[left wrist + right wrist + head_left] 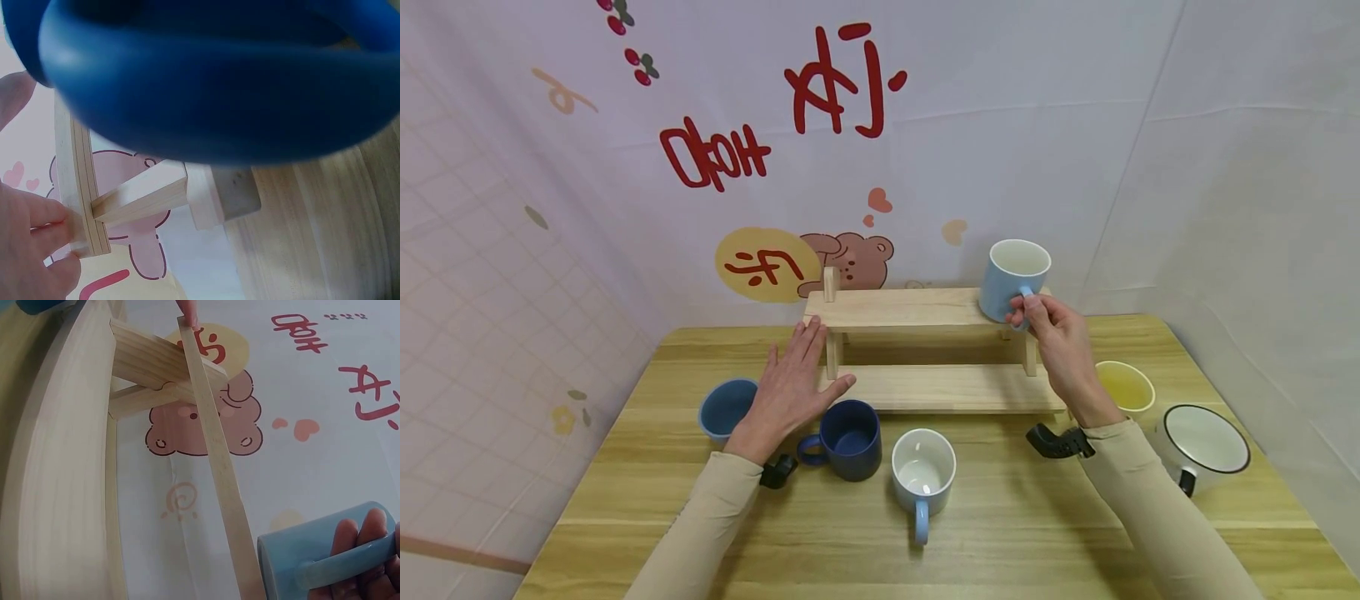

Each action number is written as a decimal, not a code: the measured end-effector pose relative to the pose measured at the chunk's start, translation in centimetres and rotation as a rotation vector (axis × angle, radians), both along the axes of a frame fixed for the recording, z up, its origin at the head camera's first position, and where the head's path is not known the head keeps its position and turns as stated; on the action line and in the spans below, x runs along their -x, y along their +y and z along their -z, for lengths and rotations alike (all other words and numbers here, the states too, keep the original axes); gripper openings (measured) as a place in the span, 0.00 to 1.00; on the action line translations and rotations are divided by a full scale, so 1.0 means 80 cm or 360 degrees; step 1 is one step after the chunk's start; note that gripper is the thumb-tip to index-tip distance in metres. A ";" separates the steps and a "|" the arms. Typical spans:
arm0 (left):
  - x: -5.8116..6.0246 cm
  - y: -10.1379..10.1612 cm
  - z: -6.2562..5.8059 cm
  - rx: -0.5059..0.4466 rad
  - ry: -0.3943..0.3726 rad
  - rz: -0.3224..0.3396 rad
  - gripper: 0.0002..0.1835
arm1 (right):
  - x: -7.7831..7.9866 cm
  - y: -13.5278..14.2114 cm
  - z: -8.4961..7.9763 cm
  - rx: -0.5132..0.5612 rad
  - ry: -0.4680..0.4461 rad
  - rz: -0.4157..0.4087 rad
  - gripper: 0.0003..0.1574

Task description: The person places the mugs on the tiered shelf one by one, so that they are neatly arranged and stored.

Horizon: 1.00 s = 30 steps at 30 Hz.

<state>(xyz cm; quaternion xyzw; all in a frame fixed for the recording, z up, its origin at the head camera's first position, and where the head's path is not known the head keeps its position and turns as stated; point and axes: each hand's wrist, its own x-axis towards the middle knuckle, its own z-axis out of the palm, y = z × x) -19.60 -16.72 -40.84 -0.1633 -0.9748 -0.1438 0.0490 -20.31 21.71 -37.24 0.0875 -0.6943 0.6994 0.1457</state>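
Note:
A light blue mug with a white inside stands upright at the right end of the wooden rack's upper board. My right hand holds its handle, and in the right wrist view the fingers curl round the handle of the mug. At the rack's other end, my left hand rests its extended fingers against the edge of the upper board. Close below the left hand is a dark blue mug, its handle to the left. The left wrist view shows fingertips touching the board's end.
A blue cup stands left of the left forearm. In front of the rack is a pale blue mug, handle toward me. Beyond the right wrist are a yellow cup and a white mug with a dark rim. A printed cloth hangs behind.

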 end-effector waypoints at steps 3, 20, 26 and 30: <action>0.000 0.000 0.001 -0.0003 0.0005 0.0002 0.55 | 0.003 -0.001 0.000 0.0008 0.0004 -0.0017 0.30; 0.000 0.000 0.003 -0.0007 0.0012 0.0008 0.54 | 0.012 -0.003 0.003 -0.0051 -0.0044 -0.0021 0.32; 0.001 0.000 0.002 -0.0003 0.0008 0.0008 0.54 | 0.018 -0.001 0.003 -0.0083 -0.0045 -0.0034 0.31; 0.002 -0.001 0.000 0.0008 0.0007 0.0013 0.54 | 0.020 0.001 0.003 -0.0151 -0.0056 -0.0031 0.32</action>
